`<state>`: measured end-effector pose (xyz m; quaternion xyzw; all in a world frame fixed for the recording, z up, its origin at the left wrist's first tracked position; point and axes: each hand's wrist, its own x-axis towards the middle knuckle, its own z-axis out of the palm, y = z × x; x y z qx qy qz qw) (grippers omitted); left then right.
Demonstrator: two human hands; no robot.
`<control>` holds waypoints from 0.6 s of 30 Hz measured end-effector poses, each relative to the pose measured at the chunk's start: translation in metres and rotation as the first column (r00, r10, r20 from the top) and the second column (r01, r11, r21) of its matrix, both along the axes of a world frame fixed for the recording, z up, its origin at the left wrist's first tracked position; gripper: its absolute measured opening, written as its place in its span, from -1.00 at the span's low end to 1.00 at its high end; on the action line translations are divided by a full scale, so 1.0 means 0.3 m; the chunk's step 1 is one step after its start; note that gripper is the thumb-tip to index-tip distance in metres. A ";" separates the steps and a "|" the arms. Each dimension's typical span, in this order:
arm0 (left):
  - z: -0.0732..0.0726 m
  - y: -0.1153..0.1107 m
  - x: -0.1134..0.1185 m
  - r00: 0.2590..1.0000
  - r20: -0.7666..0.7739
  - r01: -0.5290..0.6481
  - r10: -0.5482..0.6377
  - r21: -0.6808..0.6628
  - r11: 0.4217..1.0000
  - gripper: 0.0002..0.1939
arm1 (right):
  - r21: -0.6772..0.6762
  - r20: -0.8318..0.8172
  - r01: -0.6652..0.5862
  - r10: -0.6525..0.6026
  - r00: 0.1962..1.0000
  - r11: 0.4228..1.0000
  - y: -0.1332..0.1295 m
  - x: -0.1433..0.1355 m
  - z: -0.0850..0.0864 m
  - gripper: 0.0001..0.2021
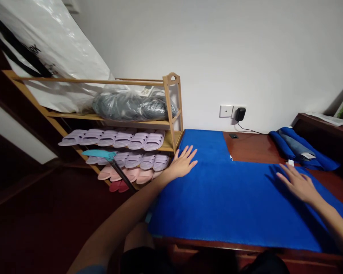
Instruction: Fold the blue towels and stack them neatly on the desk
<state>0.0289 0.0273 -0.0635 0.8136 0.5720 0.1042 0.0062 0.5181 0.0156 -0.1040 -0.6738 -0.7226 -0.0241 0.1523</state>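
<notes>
Left hand [183,163] and right hand [299,186] extend — palms down.

My left hand [184,163] and right hand [299,184] were bare, with fingers [185,152] slim, like both forearms [134,204]. I wore a greyish-blue sleeve [91,270] on my left and black clothing [145,262] below.

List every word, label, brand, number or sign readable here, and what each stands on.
"RK", apparently: dark tilted lettering on the large white plastic bag.
Smaller dark print below it: too blurred to read.
White label on the grey bundle in clear plastic: too small.
Small white tags on the spread bright blue cloth, beside the right hand and on the rolled blue cloths: too small to read.
</notes>
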 end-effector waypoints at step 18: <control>-0.077 0.341 0.630 0.965 0.162 0.230 -0.206 -0.147 0.962 -0.77 | 0.426 -0.190 0.037 0.050 0.980 0.904 -0.703 -0.646 -0.159 -0.63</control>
